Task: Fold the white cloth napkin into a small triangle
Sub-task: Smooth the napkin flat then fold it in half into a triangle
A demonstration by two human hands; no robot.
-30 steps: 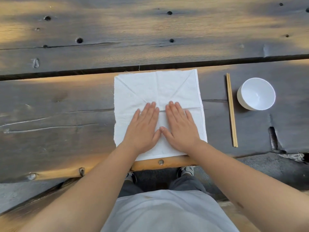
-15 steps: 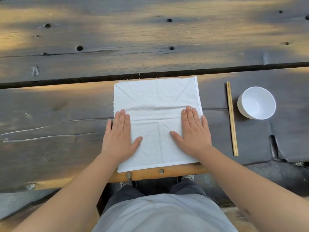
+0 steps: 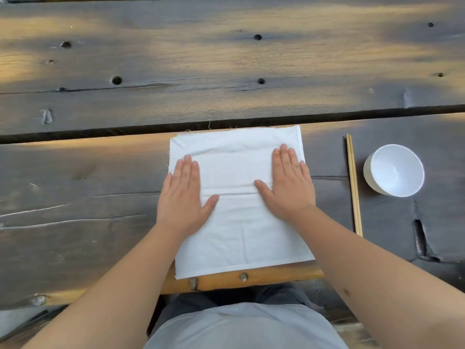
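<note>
The white cloth napkin (image 3: pixel 239 222) lies spread flat as a square on the near plank of the dark wooden table, its near edge at the table's front edge. A faint horizontal crease runs across its middle. My left hand (image 3: pixel 182 200) rests palm down on the napkin's left side, fingers flat and together, partly over the left edge. On the right side my right hand (image 3: pixel 286 185) lies palm down in the same way, fingertips near the right hem. Neither hand grips the cloth.
A pair of wooden chopsticks (image 3: pixel 353 185) lies lengthwise right of the napkin. Beyond them stands an empty white bowl (image 3: pixel 393 170). A dark gap (image 3: pixel 226 123) between planks runs just behind the napkin. The table's front edge (image 3: pixel 251 278) is right below the cloth.
Both hands slid apart from the napkin's centre to its left and right sides, then forward, smoothing it flat. The diagonal creases look fainter.
</note>
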